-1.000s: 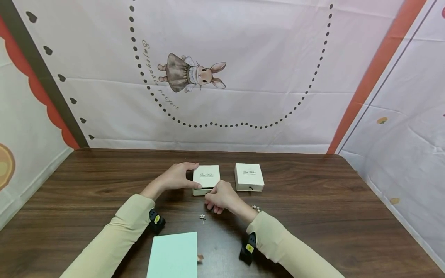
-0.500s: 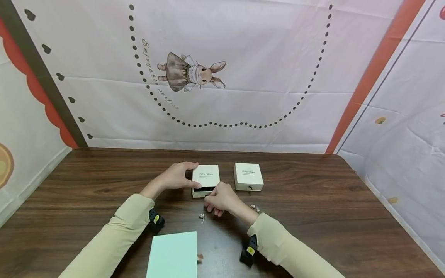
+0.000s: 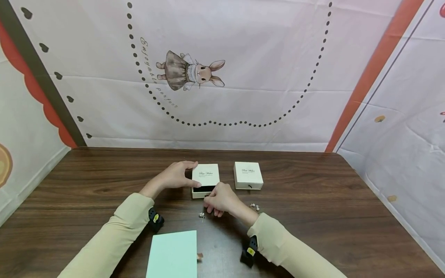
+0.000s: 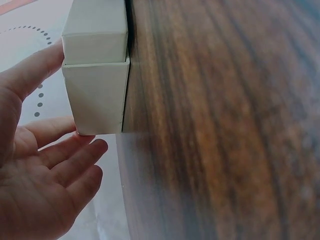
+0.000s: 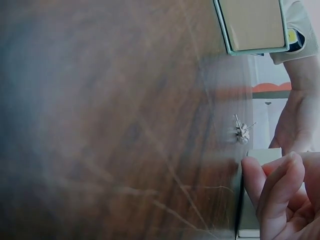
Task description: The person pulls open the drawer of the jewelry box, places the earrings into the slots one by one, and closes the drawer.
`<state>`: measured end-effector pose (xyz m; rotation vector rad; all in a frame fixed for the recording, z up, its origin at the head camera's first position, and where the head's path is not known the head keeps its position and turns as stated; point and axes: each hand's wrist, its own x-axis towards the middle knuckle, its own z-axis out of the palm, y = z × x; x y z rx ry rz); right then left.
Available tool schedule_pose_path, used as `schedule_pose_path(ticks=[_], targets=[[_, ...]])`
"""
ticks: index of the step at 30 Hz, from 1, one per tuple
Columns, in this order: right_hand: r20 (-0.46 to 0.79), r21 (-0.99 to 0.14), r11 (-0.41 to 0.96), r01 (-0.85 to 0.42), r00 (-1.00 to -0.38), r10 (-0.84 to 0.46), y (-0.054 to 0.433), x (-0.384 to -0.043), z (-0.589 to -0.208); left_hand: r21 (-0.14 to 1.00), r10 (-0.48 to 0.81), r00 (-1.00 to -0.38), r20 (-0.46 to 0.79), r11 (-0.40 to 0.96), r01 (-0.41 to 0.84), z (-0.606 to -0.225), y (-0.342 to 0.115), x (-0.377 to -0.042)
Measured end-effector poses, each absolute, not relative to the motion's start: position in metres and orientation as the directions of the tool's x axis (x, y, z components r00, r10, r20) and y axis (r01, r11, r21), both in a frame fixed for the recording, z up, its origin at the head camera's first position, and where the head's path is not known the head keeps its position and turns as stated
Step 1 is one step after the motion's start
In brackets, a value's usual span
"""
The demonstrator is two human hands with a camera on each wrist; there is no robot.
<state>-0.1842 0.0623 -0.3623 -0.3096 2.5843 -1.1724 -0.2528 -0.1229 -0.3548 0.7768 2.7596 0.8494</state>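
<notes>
My left hand [image 3: 174, 175] holds a small white drawer-style gift box [image 3: 208, 170] on the table, thumb by its front left corner and fingers toward the back. In the left wrist view, fingertips [image 4: 95, 146] lie right at the end of the box [image 4: 97, 95]. The drawer [image 3: 199, 195] stands partly out at the front, baring a strip of its black inside. At its front, the thumb and forefinger of my right hand [image 3: 222, 199] pinch together at the pull tab, which they mostly hide. The right wrist view shows those curled fingers [image 5: 280, 195] beside the box.
A matching white box [image 3: 248, 173], drawer closed, stands to the right. Small shiny earrings [image 3: 201, 215] lie in front of my right hand, with more earrings [image 3: 255, 207] beyond my right wrist. A mint-green box [image 3: 174, 253] with a brown ribbon end lies at the near edge.
The drawer has slid a little farther out toward me, and its dark opening has widened. My left hand stays in place on the box.
</notes>
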Motion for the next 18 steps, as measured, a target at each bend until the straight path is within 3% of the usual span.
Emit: schedule_pose_path(ticks=[18], targets=[[-0.189, -0.755, 0.653, -0.063, -0.932, -0.308, 0.0632, -0.1775, -0.3608, 0.552, 0.520, -0.854, -0.008, 0.714, 0.430, -0.3541, -0.1222, -0.2532]])
